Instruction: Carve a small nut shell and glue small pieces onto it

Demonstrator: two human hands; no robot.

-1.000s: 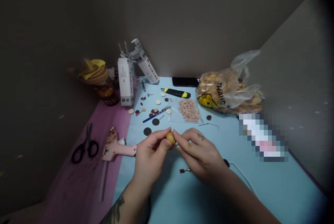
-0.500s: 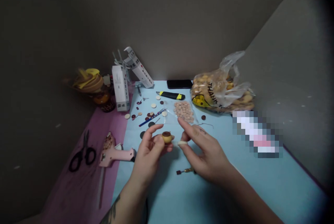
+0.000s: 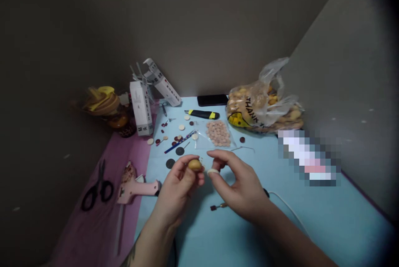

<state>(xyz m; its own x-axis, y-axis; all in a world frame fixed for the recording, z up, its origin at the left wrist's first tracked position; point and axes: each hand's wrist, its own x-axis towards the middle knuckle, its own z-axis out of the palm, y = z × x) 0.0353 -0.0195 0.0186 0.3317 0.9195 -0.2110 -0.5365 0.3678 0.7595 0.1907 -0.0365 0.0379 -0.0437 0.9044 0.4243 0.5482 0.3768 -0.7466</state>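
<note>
My left hand (image 3: pixel 177 190) pinches a small round tan bead (image 3: pixel 195 165) between thumb and fingers, held above the light blue table (image 3: pixel 327 225). My right hand (image 3: pixel 241 186) is just right of it, fingers curled, with a small pale disc (image 3: pixel 213 171) at the tip of one finger. The two hands are a little apart. A small brown bit on a metal stem (image 3: pixel 218 206) lies on the table under my right hand.
A clear bag of pale round discs (image 3: pixel 218 133), loose discs, a blue pencil (image 3: pixel 182 141), a utility knife (image 3: pixel 202 114), a phone (image 3: pixel 213 100) and a plastic bag of nuts (image 3: pixel 264 107) lie behind. Left: pink glue gun (image 3: pixel 137 186), scissors (image 3: pixel 95 186), white boxes (image 3: pixel 141 107).
The hands met around the bead, then parted. My right hand drew back with the pale disc on its fingertip; my left hand turned the bead and closed its fingers round it.
</note>
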